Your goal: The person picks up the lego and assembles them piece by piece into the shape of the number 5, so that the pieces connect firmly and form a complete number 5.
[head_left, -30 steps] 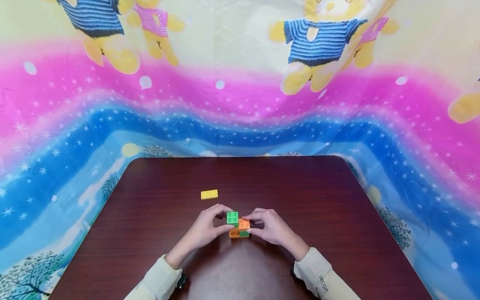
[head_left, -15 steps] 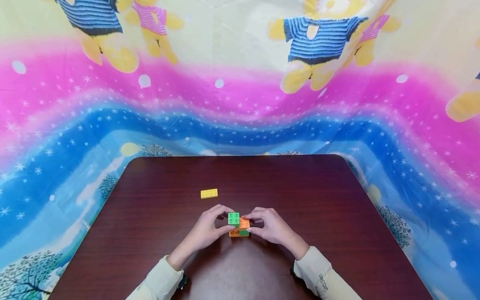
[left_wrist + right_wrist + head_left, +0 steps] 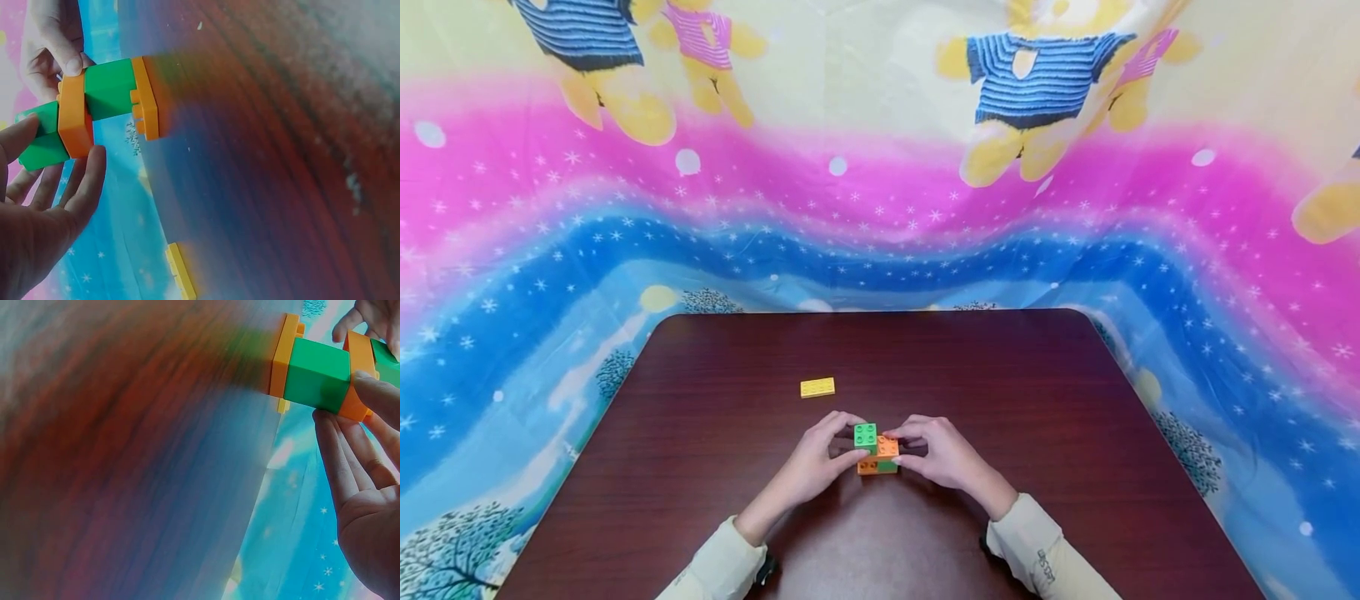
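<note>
A small stack of toy building bricks stands on the table in front of me. At its base lies an orange plate (image 3: 148, 103), and a green brick (image 3: 317, 375) sits on the plate's right end. Across that brick lies a second orange plate (image 3: 887, 447), overhanging to the left. The upper green brick (image 3: 865, 435) tops this plate's left end. My left hand (image 3: 812, 457) holds the upper green brick between thumb and fingers. From the other side, my right hand (image 3: 946, 454) pinches the right end of the upper orange plate.
A flat yellow plate brick (image 3: 817, 387) lies on the table, beyond the stack and to its left. The dark wooden table (image 3: 1000, 375) ends at a printed cloth backdrop (image 3: 880, 192) along its far edge and sides.
Both hands keep their hold on the stack. The upper green brick shifts very slightly right and then back left with my left hand. The yellow plate brick stays put.
</note>
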A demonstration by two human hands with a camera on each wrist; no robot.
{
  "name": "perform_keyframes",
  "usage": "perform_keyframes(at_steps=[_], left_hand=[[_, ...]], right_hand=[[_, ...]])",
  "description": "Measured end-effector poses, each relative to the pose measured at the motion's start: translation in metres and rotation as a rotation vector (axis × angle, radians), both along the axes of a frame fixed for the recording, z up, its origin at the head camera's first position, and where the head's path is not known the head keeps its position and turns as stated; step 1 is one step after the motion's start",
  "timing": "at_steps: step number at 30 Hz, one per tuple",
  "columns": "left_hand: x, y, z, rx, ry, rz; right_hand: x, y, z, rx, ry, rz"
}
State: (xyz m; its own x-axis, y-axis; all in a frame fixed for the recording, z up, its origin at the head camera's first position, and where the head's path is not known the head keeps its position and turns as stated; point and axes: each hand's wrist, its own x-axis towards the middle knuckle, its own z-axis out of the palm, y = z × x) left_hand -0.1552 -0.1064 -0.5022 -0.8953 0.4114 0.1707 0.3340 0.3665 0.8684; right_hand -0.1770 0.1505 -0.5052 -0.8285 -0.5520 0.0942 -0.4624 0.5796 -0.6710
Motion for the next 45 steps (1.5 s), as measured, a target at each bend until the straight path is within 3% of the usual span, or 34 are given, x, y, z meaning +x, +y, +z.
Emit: perform_keyframes(at_steps=[7, 24, 45], left_hand=[[0.0016, 0.0021, -0.0025, 0.0, 0.017, 0.0], [0.0027, 0.003, -0.0071, 0.059, -0.061, -0.024], [0.0016, 0.0042, -0.0062, 0.059, -0.002, -0.026]], right_hand=[[0.0006, 0.0001, -0.0007, -0.012, 0.023, 0.011], [0.0012, 0.0001, -0.0047, -0.039, 0.02, 0.01], [-0.0004, 0.0005, -0.0029, -0.028, 0.016, 0.012]])
